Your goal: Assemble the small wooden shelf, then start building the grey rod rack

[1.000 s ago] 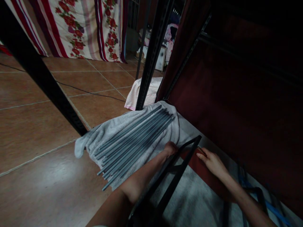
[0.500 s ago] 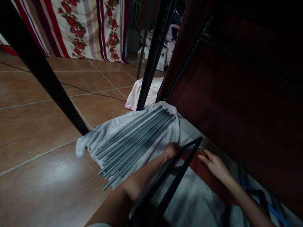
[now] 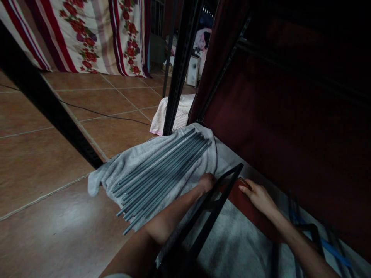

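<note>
Head view: right hand (image 3: 257, 195) pinches the reddish strip (image 3: 238, 199) near the black frame (image 3: 213, 216); left hand (image 3: 206, 182), grip hidden; holding level likely helps.

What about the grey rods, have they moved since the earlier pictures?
No, neither way: the rods lie where they did against the black post near their far ends; the view itself shifted.

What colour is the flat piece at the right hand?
The flat piece is reddish-brown; best seen in the head view.
</note>
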Action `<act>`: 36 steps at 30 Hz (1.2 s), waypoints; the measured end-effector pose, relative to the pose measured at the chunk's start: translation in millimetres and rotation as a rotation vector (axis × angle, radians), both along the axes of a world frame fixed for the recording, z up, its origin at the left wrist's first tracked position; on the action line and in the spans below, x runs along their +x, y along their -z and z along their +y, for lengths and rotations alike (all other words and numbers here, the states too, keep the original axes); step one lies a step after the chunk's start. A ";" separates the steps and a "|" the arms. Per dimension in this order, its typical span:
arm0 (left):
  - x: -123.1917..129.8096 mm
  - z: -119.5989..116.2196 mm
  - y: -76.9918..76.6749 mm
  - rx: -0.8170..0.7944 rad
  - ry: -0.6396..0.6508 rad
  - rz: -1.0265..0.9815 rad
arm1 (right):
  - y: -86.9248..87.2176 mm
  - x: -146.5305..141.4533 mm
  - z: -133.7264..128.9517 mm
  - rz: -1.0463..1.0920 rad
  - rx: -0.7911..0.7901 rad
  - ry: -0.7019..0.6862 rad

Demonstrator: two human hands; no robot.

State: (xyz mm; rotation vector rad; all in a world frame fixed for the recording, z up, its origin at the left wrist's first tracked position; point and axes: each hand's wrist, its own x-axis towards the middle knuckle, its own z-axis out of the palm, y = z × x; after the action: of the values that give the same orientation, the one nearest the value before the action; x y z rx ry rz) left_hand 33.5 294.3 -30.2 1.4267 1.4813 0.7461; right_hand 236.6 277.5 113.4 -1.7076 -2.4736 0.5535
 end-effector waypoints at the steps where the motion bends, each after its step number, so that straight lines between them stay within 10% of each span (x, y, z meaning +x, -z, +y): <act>1: 1.1 1.0 0.7 0.006 -0.004 0.005 | 0.4 0.4 0.3 0.000 0.004 -0.004; 36: -16.5 3.1 2.6 -0.049 0.170 -0.088 | -4.7 -1.1 -1.0 0.001 -0.010 -0.020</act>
State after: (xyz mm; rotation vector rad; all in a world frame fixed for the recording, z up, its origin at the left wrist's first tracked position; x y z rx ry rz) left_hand 17.0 297.4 -32.7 1.4438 1.2847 0.6551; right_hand 235.5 276.5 118.0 -1.6870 -2.4943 0.5696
